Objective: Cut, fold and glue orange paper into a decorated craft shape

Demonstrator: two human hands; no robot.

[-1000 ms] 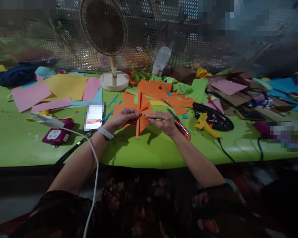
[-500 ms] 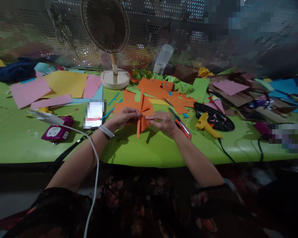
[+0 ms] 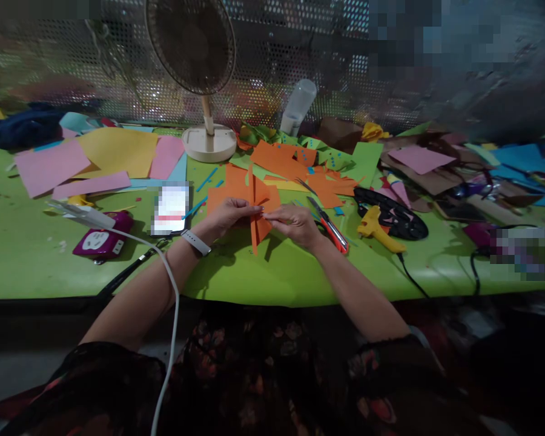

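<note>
Paper (image 3: pixel 255 231), orange and folded into standing fins, is held near the middle of the table's (image 3: pixel 254 284) near edge, apparently raised, since a shadow falls beside it. The left hand (image 3: pixel 229 216) pinches it at the center between thumb and fingertips, seemingly to keep the folds gathered. The right hand (image 3: pixel 296 224) is closed too, its fingertips meeting the same center from the other side, likely so that the fins stand free between the hands; whether a small piece sits between those tips cannot be told.

Just beyond lie flat orange sheets (image 3: pixel 218 195). A knife (image 3: pixel 333 234) lies by the right wrist, probably left there for easy reach. Farther toward the right edge, a yellow glue gun (image 3: pixel 376 231) leans against a black tray (image 3: pixel 411 219), perhaps for support, its cord running to the near edge. On the left, a phone (image 3: pixel 170 210) lies face up, perhaps so its lit screen can be seen. A fan (image 3: pixel 209 145) stands at the far edge.
</note>
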